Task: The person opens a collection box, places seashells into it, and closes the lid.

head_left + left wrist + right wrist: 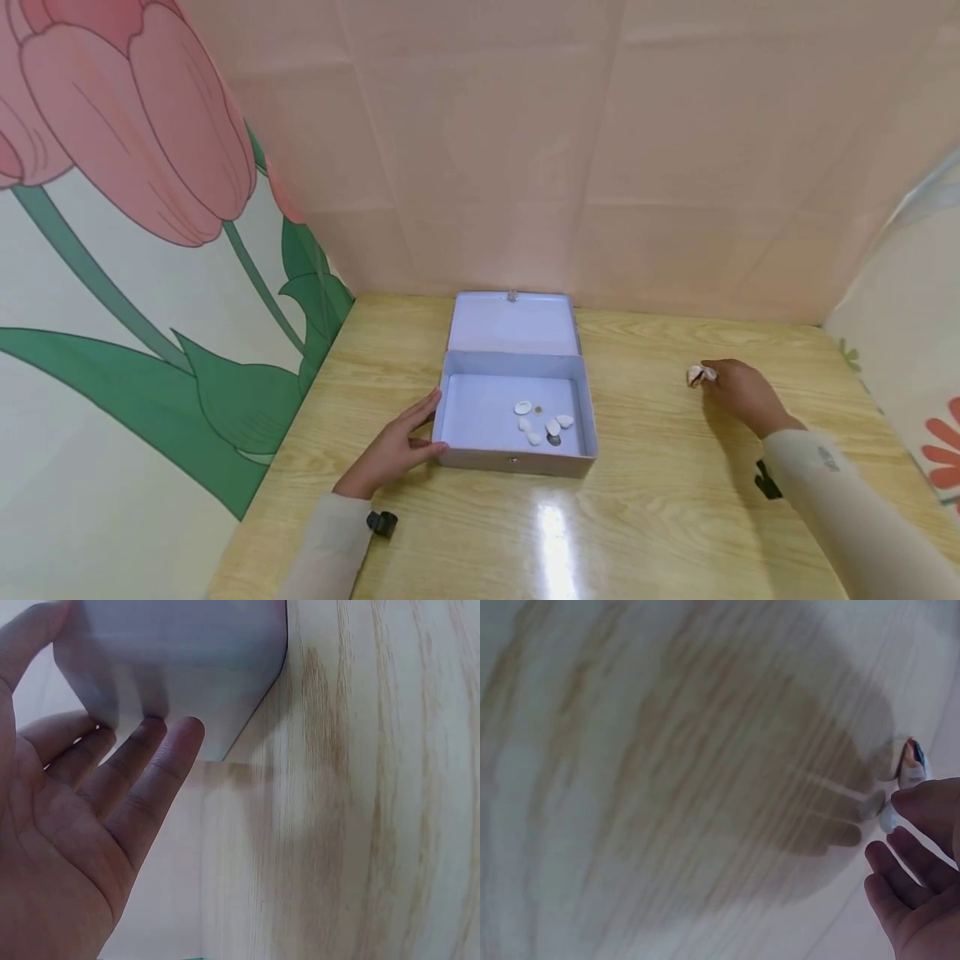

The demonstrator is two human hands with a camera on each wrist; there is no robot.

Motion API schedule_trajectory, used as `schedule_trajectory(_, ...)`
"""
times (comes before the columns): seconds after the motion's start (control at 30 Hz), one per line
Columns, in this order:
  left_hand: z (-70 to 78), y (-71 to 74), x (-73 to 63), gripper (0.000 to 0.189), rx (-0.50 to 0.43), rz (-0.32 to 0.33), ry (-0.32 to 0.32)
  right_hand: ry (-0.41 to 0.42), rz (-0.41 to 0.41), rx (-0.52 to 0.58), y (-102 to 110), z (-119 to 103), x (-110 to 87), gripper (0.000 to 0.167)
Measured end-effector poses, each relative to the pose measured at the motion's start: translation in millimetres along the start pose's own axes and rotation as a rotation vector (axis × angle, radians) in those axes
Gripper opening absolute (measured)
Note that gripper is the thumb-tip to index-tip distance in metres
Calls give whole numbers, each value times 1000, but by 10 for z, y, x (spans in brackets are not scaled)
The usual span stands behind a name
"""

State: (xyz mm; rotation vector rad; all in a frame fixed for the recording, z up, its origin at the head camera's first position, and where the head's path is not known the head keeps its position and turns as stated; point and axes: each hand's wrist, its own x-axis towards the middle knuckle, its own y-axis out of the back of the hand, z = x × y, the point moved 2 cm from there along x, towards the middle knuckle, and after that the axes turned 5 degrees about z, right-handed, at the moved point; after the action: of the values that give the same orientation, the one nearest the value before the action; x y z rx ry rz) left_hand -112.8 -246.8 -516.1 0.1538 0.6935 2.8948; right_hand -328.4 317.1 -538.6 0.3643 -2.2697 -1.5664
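Observation:
A pale lavender metal box (480,460) stands on the table with its hinged lid (512,323) tilted back. Several small shells lie inside toward the right, among them a white shell (522,407) and a dark shell (553,440). My left hand (393,450) rests against the box's left side, fingers extended along the wall and thumb at the front corner. In the left wrist view the fingertips (184,739) touch the box's outer wall. Well right of the box, my right hand (742,396) pinches seashells (913,765), pale with a dark patch, over the tabletop.
The wood-grain table (645,517) runs back to a pinkish sheet (480,167). A wall with large painted tulips (142,142) borders the left, and one with a red flower (947,450) the right. Small black wrist cameras (382,523) sit at both cuffs.

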Motion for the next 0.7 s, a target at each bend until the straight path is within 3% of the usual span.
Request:
schedule_trajectory(0.13,49,-8,-15,82,-4,5,-6,-5,9,-15,-17,13,-30,43)
schedule_trajectory(0.37,307,23,-85,79,-34,-4,-25,-46,10,-30,-52,0,-55,39)
schedule_trajectory(0.7,367,49,-86,79,-3,-6,-16,-96,62,-2,-46,-39,-38,35)
